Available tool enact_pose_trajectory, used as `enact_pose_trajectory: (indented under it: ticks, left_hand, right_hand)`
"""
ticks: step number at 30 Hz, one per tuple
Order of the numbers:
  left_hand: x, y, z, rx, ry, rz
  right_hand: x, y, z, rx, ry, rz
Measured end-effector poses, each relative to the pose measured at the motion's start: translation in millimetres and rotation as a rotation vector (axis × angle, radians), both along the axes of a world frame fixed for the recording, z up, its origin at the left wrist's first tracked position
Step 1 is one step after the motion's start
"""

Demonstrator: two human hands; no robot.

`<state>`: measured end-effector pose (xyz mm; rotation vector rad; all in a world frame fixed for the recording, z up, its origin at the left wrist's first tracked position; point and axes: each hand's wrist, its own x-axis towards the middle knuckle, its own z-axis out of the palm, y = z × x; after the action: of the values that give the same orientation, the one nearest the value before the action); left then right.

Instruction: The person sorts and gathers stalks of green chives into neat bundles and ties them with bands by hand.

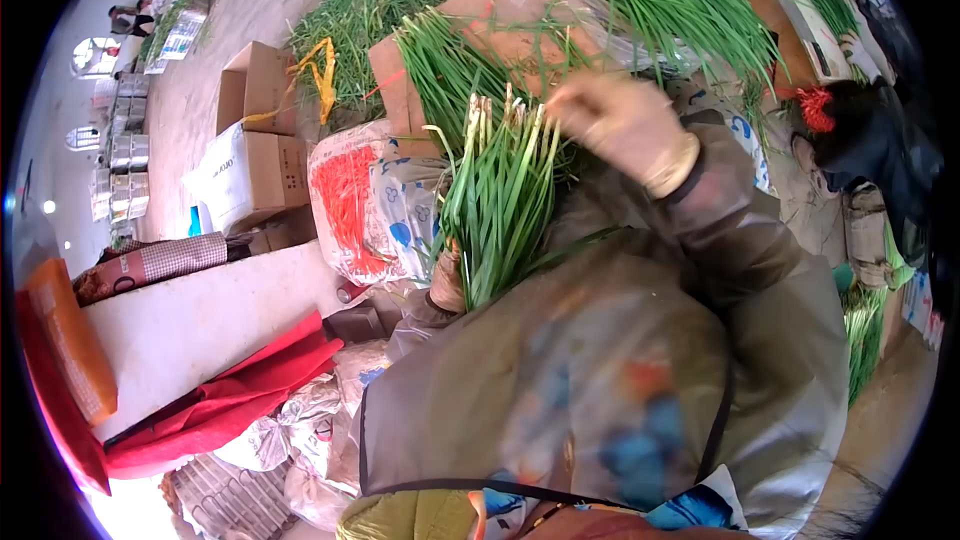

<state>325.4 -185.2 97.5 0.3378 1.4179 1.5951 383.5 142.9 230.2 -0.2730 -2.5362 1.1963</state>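
A bunch of long green stalks (500, 200) lies across my lap, its pale root ends pointing up and away from me. Mostly hidden under the leaves at the bunch's left side, my left hand (447, 285) holds it. My right hand (625, 125), gloved and blurred by motion, is at the right of the root ends; its fingers are curled near them, and what they hold, if anything, is too smeared to tell. Behind the bunch, more green stalks (450, 70) lie on a brown cardboard sheet (400, 105).
Red ties (345, 210) lie on a bag at the left, near an open cardboard box (275, 170) and a white board (200, 330). Heaps of green stalks (660, 0) lie beyond. A person in dark clothes (880, 140) is at the right.
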Motion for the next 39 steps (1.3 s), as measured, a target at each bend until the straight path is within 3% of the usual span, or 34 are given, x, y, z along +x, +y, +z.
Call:
enact_pose_trajectory:
  ticks: [1, 3, 5, 6, 8, 10, 11, 13, 15, 17, 19, 21, 23, 24, 26, 28, 29, 30, 31, 32, 33, 34, 35, 36, 37, 39]
  left_hand:
    - [3, 8, 10, -0.033, 0.051, -0.036]
    - [14, 38, 52, 0.263, -0.483, 0.045]
    - [11, 26, 30, 0.191, -0.539, 0.026]
    - [15, 25, 29, 0.181, -0.504, 0.045]
    - [17, 21, 24, 0.161, -0.417, 0.054]
    - [13, 11, 16, 0.105, -0.361, 0.042]
    - [10, 9, 14, 0.049, -0.298, 0.018]
    - [8, 16, 23, 0.045, -0.213, -0.003]
    - [11, 25, 34, 0.195, -0.458, 0.046]
    - [12, 29, 34, 0.184, -0.486, 0.033]
    - [13, 32, 39, 0.18, -0.504, 0.025]
    - [15, 34, 45, 0.11, -0.42, 0.02]
    - [10, 7, 7, 0.175, -0.538, 0.059]
    - [6, -5, -11, -0.005, -0.004, -0.072]
    - [7, -20, -34, -0.183, 0.53, -0.195]
    - [13, -7, -8, -0.131, 1.183, -0.104]
    - [12, -9, -14, -0.127, 1.182, -0.103]
    - [11, -16, -27, -0.161, 0.801, -0.087]
    - [10, -20, -38, -0.169, 0.636, -0.075]
    - [9, -23, -49, -0.178, 0.468, -0.048]
    - [7, -27, -59, -0.192, 0.308, -0.01]
    - [2, -29, -61, -0.164, 0.246, -0.068]
    - [5, -9, -23, 0.015, -0.303, 0.001]
    - [7, 12, 16, 0.106, -0.848, 0.147]
    - [13, 25, 31, 0.098, -0.854, 0.146]
    - [18, 37, 43, 0.319, -0.499, -0.09]
  right_hand:
    - [0, -19, 24, 0.21, -0.17, 0.04]
    - [-15, -40, 2, 0.472, -0.212, 0.081]
    - [-25, -39, -16, 0.567, -0.047, 0.055]
    - [-29, -32, -18, 0.742, -0.107, 0.0]
    - [-34, 0, -30, 0.739, -0.029, -0.107]
    - [-32, 35, -38, 0.555, -0.012, -0.274]
    - [-32, 54, -40, 0.594, -0.106, -0.272]
    - [-30, 52, -27, 0.258, -0.108, -0.151]
    - [-19, 23, -4, 0.313, 0.051, 0.136]
    - [-18, -10, -11, 0.453, -0.021, 0.147]
    - [-24, -22, -5, 0.508, -0.344, 0.222]
    - [-27, -18, -31, 0.644, -0.186, 0.239]
    - [-24, -16, -45, 0.87, -0.046, 0.279]
    - [-24, -8, -49, 0.912, 0.055, 0.275]
    - [-29, 13, -58, 1.029, 0.151, 0.187]
    - [-27, 41, -57, 1.034, 0.065, 0.082]
    - [-27, 56, -54, 0.981, -0.143, 0.035]
    - [-27, 72, -50, 0.941, -0.353, -0.016]
    - [-30, 92, -53, 0.886, -0.671, -0.052]
    - [-28, 118, -88, 0.844, -0.713, -0.125]
    - [-26, 111, -79, 0.843, -0.715, -0.128]
    - [-22, 94, -58, 0.606, -0.555, -0.034]
    - [-22, 76, -41, 0.37, -0.394, 0.059]
    - [-26, 58, -32, 0.03, -0.436, 0.104]
    - [-29, 45, -30, -0.131, -0.517, 0.277]
    - [-39, 23, -45, -0.035, -0.321, 0.492]
